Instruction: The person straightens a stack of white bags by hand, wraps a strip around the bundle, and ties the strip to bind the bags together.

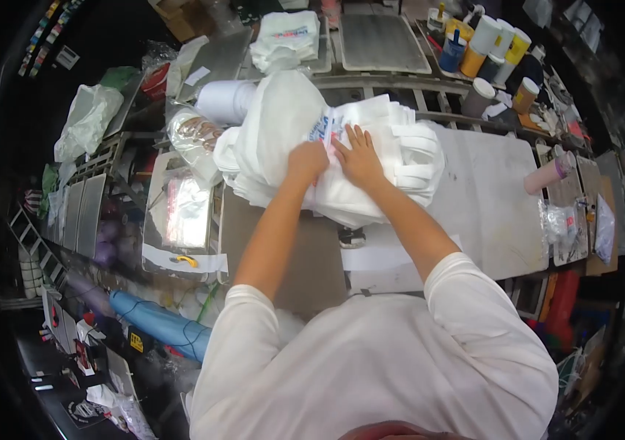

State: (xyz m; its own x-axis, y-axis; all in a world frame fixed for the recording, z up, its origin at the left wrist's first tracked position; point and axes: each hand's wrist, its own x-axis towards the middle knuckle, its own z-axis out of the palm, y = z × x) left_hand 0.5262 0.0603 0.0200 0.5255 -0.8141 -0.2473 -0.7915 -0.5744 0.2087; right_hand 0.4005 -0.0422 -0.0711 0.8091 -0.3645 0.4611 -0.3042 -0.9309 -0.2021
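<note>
A thick bundle of white bags (382, 117) with loop handles and blue and pink print lies on the table in front of me. Its middle is drawn in, and a thin pinkish strip seems to run across there. My left hand (308, 160) is closed in a fist at that narrow middle; what its fingers hold is hidden. Beside it, my right hand (358, 158) presses on the bags, fingers spread and nothing gripped. The left half of the bundle, a puffed white bag part (279, 117), bulges toward the far side.
Another stack of printed white bags (287, 37) sits at the back. Paint jars and bottles (484, 44) crowd the back right. A white roll (226, 101) lies left of the bundle. A yellow cutter (186, 260) and a clear plastic packet (188, 209) are at left; a pink roll (547, 174) is at right.
</note>
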